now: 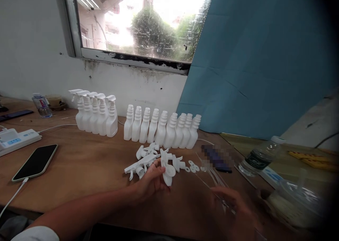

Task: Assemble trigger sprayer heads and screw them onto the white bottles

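My left hand (150, 181) grips a white spray-trigger head (166, 167) at the edge of a pile of loose white trigger heads (148, 160) on the wooden table (79, 163). My right hand (233, 207), blurred and low in the shadow at the right, closes on thin clear dip tubes (215, 179) that fan out toward the pile. Small white washers (193, 166) lie between the pile and the tubes. Behind stand a row of several uncapped white bottles (161, 130) and, further left, a group of bottles with trigger heads fitted (96, 114).
A black phone (35, 162) on a white cable and a white power strip (16, 139) lie at the left. A clear water bottle (261, 157) lies at the right near a plastic bag (299, 195). A small bottle (41, 105) and a bowl (54, 101) stand by the wall.
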The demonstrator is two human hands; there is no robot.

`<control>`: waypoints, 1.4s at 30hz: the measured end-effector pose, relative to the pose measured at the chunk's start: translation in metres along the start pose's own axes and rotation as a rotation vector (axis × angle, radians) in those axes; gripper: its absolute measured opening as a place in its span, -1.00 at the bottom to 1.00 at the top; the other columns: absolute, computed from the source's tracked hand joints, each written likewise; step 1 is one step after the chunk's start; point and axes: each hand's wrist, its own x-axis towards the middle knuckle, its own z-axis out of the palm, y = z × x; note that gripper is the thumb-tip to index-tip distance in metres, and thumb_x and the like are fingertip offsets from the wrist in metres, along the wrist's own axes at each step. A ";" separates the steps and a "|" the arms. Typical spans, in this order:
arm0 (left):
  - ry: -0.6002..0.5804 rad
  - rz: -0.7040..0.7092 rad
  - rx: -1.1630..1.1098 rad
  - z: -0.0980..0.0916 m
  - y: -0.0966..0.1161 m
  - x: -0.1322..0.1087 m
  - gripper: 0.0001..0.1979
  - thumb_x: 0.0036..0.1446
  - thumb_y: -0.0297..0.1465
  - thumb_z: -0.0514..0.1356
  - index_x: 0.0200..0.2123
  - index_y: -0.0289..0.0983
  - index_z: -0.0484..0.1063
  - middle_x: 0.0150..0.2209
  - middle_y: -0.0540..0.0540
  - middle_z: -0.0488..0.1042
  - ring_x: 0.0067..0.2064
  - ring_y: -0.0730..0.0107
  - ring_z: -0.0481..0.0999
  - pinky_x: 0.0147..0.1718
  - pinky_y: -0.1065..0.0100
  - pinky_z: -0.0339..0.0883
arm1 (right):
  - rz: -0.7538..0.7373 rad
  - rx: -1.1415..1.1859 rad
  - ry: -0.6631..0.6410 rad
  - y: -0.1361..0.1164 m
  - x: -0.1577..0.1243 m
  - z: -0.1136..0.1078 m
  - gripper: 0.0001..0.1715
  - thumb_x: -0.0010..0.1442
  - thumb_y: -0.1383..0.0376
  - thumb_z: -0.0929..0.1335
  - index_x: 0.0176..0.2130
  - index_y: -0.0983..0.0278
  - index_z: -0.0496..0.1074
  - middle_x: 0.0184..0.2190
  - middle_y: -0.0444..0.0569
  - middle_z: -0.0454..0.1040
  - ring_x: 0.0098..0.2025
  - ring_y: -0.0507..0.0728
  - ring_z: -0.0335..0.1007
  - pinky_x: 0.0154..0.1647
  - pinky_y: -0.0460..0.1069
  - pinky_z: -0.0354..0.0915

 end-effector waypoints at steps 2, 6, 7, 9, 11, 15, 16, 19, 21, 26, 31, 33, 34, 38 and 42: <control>0.012 0.014 0.021 0.001 0.004 0.000 -0.57 0.19 -0.19 0.22 0.03 -0.20 0.16 -0.34 -0.03 0.40 -0.43 0.36 0.48 -0.57 0.40 0.37 | 0.102 0.080 0.005 -0.016 -0.001 0.005 -0.62 0.39 0.10 0.14 -0.21 0.19 0.43 -0.51 -0.04 0.42 -0.48 0.16 0.37 -0.38 0.07 0.34; 0.038 0.016 0.065 0.006 0.009 -0.003 -0.49 0.15 -0.19 0.27 0.06 -0.19 0.13 -0.37 -0.01 0.39 -0.46 0.41 0.42 -0.62 0.46 0.25 | 0.171 0.180 -0.011 -0.037 -0.007 0.021 -0.83 0.35 0.16 0.26 -0.16 0.18 0.35 -0.42 -0.03 0.54 -0.53 0.10 0.39 -0.43 0.01 0.37; 0.041 0.014 0.074 0.008 0.010 -0.004 -0.47 0.15 -0.19 0.27 0.08 -0.19 0.13 -0.37 -0.01 0.39 -0.47 0.42 0.40 -0.62 0.47 0.23 | 0.183 0.195 -0.031 -0.038 -0.009 0.024 -0.85 0.34 0.16 0.27 -0.16 0.18 0.33 -0.41 -0.04 0.55 -0.54 0.09 0.39 -0.44 0.00 0.38; 0.050 0.006 0.085 0.011 0.012 -0.006 -0.43 0.14 -0.20 0.29 0.12 -0.16 0.12 -0.38 0.00 0.39 -0.48 0.45 0.37 -0.62 0.49 0.19 | 0.207 0.173 -0.078 -0.037 -0.010 0.026 -0.86 0.31 0.17 0.31 -0.21 0.19 0.33 -0.39 -0.02 0.57 -0.54 0.07 0.40 -0.46 -0.03 0.39; 0.061 0.001 0.090 0.012 0.012 -0.007 -0.42 0.13 -0.20 0.30 0.13 -0.14 0.11 -0.38 0.01 0.39 -0.49 0.48 0.35 -0.60 0.50 0.16 | 0.215 0.093 -0.134 -0.033 -0.009 0.025 -0.85 0.28 0.18 0.34 -0.28 0.21 0.38 -0.41 -0.02 0.57 -0.52 0.07 0.42 -0.47 -0.07 0.40; 0.067 0.003 0.127 0.004 0.008 -0.006 -0.44 0.14 -0.22 0.30 0.11 -0.11 0.12 -0.38 0.01 0.39 -0.48 0.50 0.33 -0.58 0.52 0.11 | 0.047 -0.065 -0.230 -0.028 -0.004 0.019 -0.95 0.23 0.29 0.38 -0.27 0.20 0.49 -0.43 -0.08 0.56 -0.43 0.08 0.52 -0.39 -0.12 0.43; 0.062 0.006 0.145 0.002 0.007 -0.005 -0.44 0.13 -0.22 0.30 0.11 -0.12 0.12 -0.37 0.01 0.38 -0.49 0.51 0.31 -0.59 0.52 0.09 | -0.024 -0.081 -0.255 -0.027 -0.002 0.018 -0.93 0.22 0.34 0.38 -0.25 0.19 0.49 -0.40 -0.08 0.57 -0.40 0.08 0.53 -0.35 -0.12 0.44; 0.038 0.013 0.220 -0.004 0.006 -0.004 -0.42 0.12 -0.18 0.30 0.11 -0.15 0.12 -0.38 0.03 0.35 -0.52 0.57 0.23 -0.63 0.53 0.00 | -0.173 -0.099 -0.324 -0.025 0.000 0.017 -0.85 0.20 0.42 0.38 -0.21 0.20 0.49 -0.34 -0.06 0.57 -0.34 0.10 0.54 -0.27 -0.09 0.47; 0.032 0.006 0.270 -0.005 0.006 -0.004 -0.42 0.14 -0.18 0.29 0.13 -0.16 0.11 -0.39 0.05 0.32 -0.52 0.58 0.19 -0.62 0.52 -0.02 | -0.156 -0.107 -0.338 -0.022 -0.001 0.018 -0.87 0.21 0.41 0.37 -0.22 0.22 0.48 -0.37 -0.07 0.56 -0.38 0.08 0.53 -0.31 -0.11 0.46; 0.037 -0.035 0.245 -0.005 0.006 -0.003 -0.32 0.14 -0.13 0.27 0.20 -0.17 0.03 -0.44 0.06 0.30 -0.50 0.55 0.23 -0.58 0.49 -0.09 | 0.002 -0.100 -0.315 -0.011 -0.004 0.024 -0.92 0.26 0.31 0.36 -0.28 0.24 0.48 -0.46 -0.10 0.53 -0.46 0.06 0.50 -0.45 -0.14 0.43; 0.026 -0.025 0.239 -0.006 0.003 0.002 -0.31 0.13 -0.05 0.24 0.18 -0.14 -0.02 -0.47 0.11 0.30 -0.59 0.60 0.17 -0.62 0.50 -0.18 | -0.257 -0.084 -0.348 -0.007 -0.010 0.033 -0.76 0.23 0.49 0.32 -0.13 0.21 0.43 -0.26 -0.03 0.55 -0.25 0.11 0.54 -0.17 -0.05 0.47; 0.050 -0.034 0.255 -0.006 0.004 0.002 -0.34 0.14 0.00 0.21 0.14 -0.15 0.01 -0.52 0.15 0.26 -0.63 0.63 0.09 -0.64 0.51 -0.21 | -0.270 -0.072 -0.382 -0.007 -0.011 0.035 -0.73 0.24 0.52 0.30 -0.12 0.21 0.41 -0.27 -0.04 0.53 -0.26 0.10 0.53 -0.18 -0.05 0.47; 0.067 -0.045 0.265 -0.006 0.004 0.002 -0.35 0.14 0.01 0.20 0.13 -0.16 0.02 -0.54 0.16 0.24 -0.65 0.64 0.07 -0.65 0.51 -0.21 | -0.259 -0.069 -0.391 -0.008 -0.011 0.036 -0.74 0.24 0.51 0.30 -0.13 0.21 0.41 -0.27 -0.03 0.53 -0.26 0.10 0.53 -0.18 -0.06 0.47; 0.147 -0.103 0.303 -0.005 0.007 0.002 -0.36 0.12 -0.02 0.23 0.11 -0.17 0.05 -0.59 0.19 0.25 -0.68 0.63 0.06 -0.69 0.52 -0.19 | -0.235 -0.078 -0.360 -0.010 -0.012 0.039 -0.77 0.24 0.49 0.32 -0.14 0.21 0.38 -0.26 -0.04 0.53 -0.26 0.10 0.54 -0.18 -0.07 0.47; 0.188 -0.100 0.337 -0.006 0.007 0.003 -0.53 0.12 -0.10 0.23 -0.04 -0.18 0.12 -0.60 0.17 0.29 -0.72 0.63 0.06 -0.72 0.53 -0.20 | -0.311 -0.118 -0.366 -0.012 -0.012 0.042 -0.68 0.24 0.52 0.30 -0.05 0.22 0.37 -0.25 0.00 0.51 -0.24 0.11 0.52 -0.17 -0.04 0.47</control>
